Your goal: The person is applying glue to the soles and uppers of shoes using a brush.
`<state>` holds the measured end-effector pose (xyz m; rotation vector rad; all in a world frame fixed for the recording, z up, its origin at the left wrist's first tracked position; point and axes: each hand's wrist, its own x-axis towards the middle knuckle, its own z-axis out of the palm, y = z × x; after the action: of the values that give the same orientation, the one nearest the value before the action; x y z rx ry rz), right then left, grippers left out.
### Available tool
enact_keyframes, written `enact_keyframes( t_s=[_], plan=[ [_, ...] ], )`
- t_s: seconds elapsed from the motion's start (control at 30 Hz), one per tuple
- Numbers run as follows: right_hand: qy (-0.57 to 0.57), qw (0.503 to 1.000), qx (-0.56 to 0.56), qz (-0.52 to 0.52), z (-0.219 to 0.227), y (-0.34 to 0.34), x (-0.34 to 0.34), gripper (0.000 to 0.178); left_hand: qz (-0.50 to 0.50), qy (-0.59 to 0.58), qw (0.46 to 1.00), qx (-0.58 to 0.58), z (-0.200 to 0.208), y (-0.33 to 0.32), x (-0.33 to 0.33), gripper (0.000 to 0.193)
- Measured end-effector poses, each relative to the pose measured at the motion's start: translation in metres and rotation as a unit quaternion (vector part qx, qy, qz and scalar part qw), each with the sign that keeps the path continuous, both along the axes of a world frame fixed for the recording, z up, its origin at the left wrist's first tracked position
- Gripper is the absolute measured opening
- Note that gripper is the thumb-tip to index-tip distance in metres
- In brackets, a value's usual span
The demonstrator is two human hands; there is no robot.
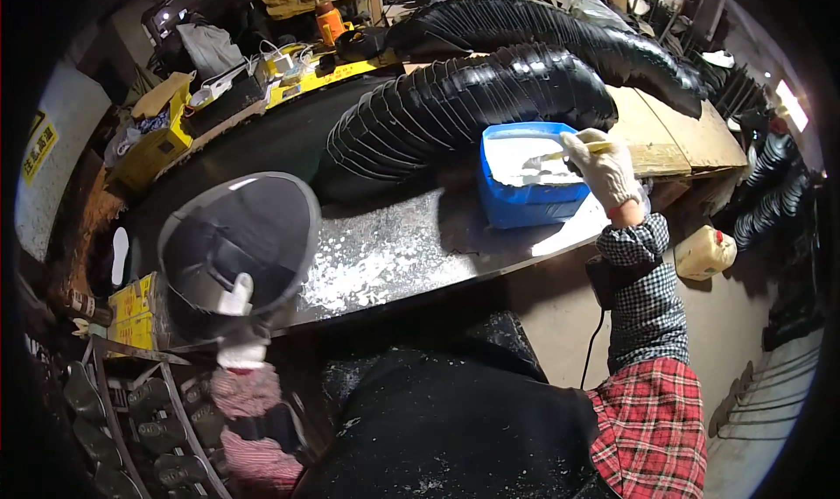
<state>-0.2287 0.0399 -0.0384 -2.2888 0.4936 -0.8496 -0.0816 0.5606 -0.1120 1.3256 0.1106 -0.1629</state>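
My left hand (pixel 238 317), in a white glove, grips a black, hollow, bowl-shaped piece (pixel 276 228) by its near rim, with the thumb inside. The piece is tilted so that its wide mouth faces up. My right hand (pixel 604 168), also gloved in white, is closed around the yellow handle of a brush (pixel 553 157). The brush head reaches over the white liquid in a blue plastic tub (pixel 532 208), which stands near the table's front edge. I cannot tell how deep the bristles dip.
Two long rows of nested black pieces (pixel 455 96) lie behind the tub. White splatter covers the tabletop (pixel 376 263) between my hands. Cardboard (pixel 674 131) lies at right. A pale jug (pixel 705 252) stands on the floor, and a metal rack (pixel 144 403) at lower left.
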Motion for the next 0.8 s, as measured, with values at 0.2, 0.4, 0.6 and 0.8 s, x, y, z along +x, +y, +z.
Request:
enact_keyframes(
  t_s=[0.2,0.4,0.6,0.8],
  plan=[
    [-0.098,0.994,-0.013,0.038,0.012,0.034,-0.019,0.013,-0.002,0.020,0.995,-0.098,-0.001,-0.014,-0.073,0.022],
    [-0.130,0.985,0.027,0.108,0.012,0.120,-0.026,0.010,0.028,0.102,0.993,-0.046,-0.015,-0.014,-0.089,0.011],
    [-0.153,0.863,0.048,0.478,-0.004,0.266,0.080,0.026,-0.052,-0.037,0.997,0.034,-0.019,-0.008,-0.092,0.037],
    [-0.012,0.862,0.343,0.374,-0.033,0.279,0.115,0.025,0.090,0.000,0.993,0.081,-0.043,0.035,-0.078,0.027]
  ],
)
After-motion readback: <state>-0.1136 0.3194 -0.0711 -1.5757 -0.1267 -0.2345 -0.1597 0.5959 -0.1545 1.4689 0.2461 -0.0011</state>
